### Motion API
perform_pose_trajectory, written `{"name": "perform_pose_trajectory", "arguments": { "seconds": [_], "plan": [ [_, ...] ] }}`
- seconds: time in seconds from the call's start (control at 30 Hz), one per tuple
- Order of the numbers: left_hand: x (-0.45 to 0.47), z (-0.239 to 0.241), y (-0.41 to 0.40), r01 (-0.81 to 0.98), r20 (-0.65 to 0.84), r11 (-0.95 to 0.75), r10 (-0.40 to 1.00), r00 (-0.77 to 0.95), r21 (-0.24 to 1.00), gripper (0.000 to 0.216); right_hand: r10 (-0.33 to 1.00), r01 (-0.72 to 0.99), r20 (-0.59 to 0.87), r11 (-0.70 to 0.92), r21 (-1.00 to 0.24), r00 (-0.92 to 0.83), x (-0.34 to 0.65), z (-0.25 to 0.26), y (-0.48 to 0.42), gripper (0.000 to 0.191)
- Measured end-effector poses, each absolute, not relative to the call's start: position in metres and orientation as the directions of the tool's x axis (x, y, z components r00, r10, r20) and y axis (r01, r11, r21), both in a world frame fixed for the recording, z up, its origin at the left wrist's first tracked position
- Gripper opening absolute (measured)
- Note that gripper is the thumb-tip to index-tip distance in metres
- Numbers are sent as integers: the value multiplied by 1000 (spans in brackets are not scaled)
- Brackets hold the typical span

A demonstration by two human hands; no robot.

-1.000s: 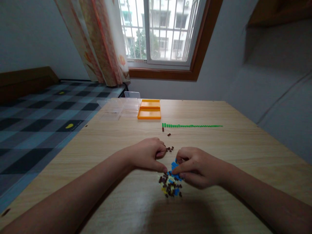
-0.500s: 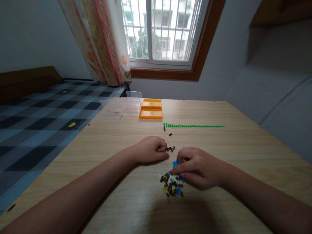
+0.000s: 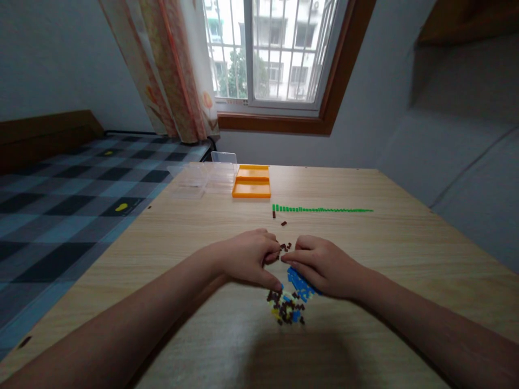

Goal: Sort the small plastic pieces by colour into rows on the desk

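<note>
Right hand by blue pieces, green row, orange tray beyond

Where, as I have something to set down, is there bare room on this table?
Bare wood lies beyond the green row, right of the orange tray; between that row and right forearm; between the clear trays and left forearm. It's crowded by the left hand and right hand, with brown pieces, blue pieces and a mixed pile.

Left hand: your fingers curl, thumb spread.
Right hand: your index finger extends leftward.
Forearms: both angle inward.
</note>
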State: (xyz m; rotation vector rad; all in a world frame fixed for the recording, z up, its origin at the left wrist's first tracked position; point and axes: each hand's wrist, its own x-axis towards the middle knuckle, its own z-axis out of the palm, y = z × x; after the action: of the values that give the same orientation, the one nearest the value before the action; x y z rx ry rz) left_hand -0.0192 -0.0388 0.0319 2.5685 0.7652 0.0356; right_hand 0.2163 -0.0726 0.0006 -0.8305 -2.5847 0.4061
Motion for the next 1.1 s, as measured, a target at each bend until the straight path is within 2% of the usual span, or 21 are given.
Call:
{"name": "perform_pose_trajectory", "arguments": {
  "seconds": [0.1,0.23,0.33,0.5,0.77,0.93,1.1],
  "plan": [
    [-18,33,-40,531,-117,-744,534,837,405,46,599,476,321,790,-386,-734,219,2,-73,29],
    [-19,34,-39,526,-127,-740,526,841,418,44,485,327,324,839,-435,-812,220,4,-78,29],
    [-19,34,-37,535,-136,-727,534,835,430,41,421,266,335,867,-421,-843,217,3,-81,31],
    [-20,32,-36,537,-141,-720,536,833,439,42,419,268,323,867,-420,-849,217,1,-80,29],
    [-25,27,-27,479,-128,-689,496,859,544,45,408,246,318,862,-444,-856,215,2,-82,33],
    [-29,26,-23,469,-151,-609,499,853,639,45,395,265,306,882,-389,-866,213,-1,-80,34],
    [-30,25,-21,475,-177,-570,499,848,670,45,408,308,328,897,-316,-852,213,0,-79,29]
  ]
}}
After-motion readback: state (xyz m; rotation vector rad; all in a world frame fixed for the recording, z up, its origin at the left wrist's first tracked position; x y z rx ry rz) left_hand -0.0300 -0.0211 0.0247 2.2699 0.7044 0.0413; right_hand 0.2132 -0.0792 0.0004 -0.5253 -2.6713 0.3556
